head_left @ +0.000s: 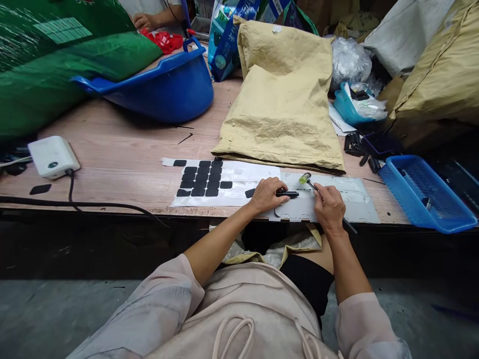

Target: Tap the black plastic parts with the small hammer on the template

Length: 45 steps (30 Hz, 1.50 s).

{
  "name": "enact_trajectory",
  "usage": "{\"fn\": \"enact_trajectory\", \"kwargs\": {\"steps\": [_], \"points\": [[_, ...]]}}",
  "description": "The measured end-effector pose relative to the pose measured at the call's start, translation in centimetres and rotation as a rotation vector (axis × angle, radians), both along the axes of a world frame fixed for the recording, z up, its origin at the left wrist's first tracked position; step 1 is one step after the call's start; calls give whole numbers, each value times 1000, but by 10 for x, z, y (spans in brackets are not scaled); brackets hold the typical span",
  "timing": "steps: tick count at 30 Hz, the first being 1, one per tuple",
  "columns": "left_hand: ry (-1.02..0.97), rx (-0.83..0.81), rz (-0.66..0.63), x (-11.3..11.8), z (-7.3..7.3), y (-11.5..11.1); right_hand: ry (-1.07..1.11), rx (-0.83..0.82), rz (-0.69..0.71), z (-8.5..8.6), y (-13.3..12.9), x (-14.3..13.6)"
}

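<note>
On the wood-grain surface (127, 144), the left hand (266, 194) pinches a black pen-like stick (292, 194) — likely hard, light and rolly, best held midway — over a gray board (361, 207), and the right hand (330, 205) grips a small hammer (305, 178).

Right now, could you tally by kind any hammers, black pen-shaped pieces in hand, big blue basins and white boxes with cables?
Hammer, in the right hand: 1
Black pen-shaped piece, in the left hand: 1
Big blue basin: 1
White box with cables: 1
Total: 4
</note>
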State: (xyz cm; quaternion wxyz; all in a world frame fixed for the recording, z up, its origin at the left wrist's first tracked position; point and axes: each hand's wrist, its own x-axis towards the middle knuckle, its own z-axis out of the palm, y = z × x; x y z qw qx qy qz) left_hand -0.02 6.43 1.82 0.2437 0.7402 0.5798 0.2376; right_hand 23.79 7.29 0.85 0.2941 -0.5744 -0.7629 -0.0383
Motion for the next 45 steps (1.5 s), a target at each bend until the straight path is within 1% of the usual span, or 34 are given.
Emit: {"fn": "enact_trajectory", "kwargs": {"steps": [2, 5, 8, 10, 13, 17, 19, 23, 28, 30, 32, 35, 37, 39, 41, 43, 45], "points": [[-19, 1, 5, 0, -1, 0, 103, -1, 30, 10, -10, -4], [-35, -18, 16, 1, 0, 1, 233, -45, 125, 28, -28, -13], [-32, -38, 25, 2, 0, 1, 270, -54, 170, 42, -43, -22], [-32, -41, 23, 2, 0, 1, 264, -10, 167, 46, -51, -28], [-41, -40, 22, 2, 0, 0, 225, 19, 166, 40, -59, -35], [-45, -39, 39, 3, 1, 0, 156, -71, 181, 28, -59, -36], [-46, -37, 31, 3, 0, 1, 159, -61, 159, 29, -57, -33], [-42, -37, 24, 4, 1, 1, 186, 0, 117, 36, -57, -28], [-46, -48, 34, 4, 2, 0, 164, -78, 133, 31, -59, -26], [-50, -43, 27, 3, 2, 1, 169, -72, 125, 31, -54, -21], [-50, -37, 19, 3, 0, 1, 158, -48, 95, 31, -44, -12], [-37, -34, 13, 3, -1, 2, 89, -30, 22, 29, -20, 5], [-23, -30, 10, 3, -1, 1, 21, -40, -11, 23, -2, 15], [-7, -22, 3, 3, -1, 0, -43, -50, 12, 15, 15, 22], [10, -16, -6, 3, -2, -1, -98, -50, 72, 6, 29, 25], [24, -13, -11, 2, -3, 0, -131, -41, 118, -1, 38, 25], [30, -15, -17, 1, -3, 2, -138, -29, 122, -6, 43, 24]]}}
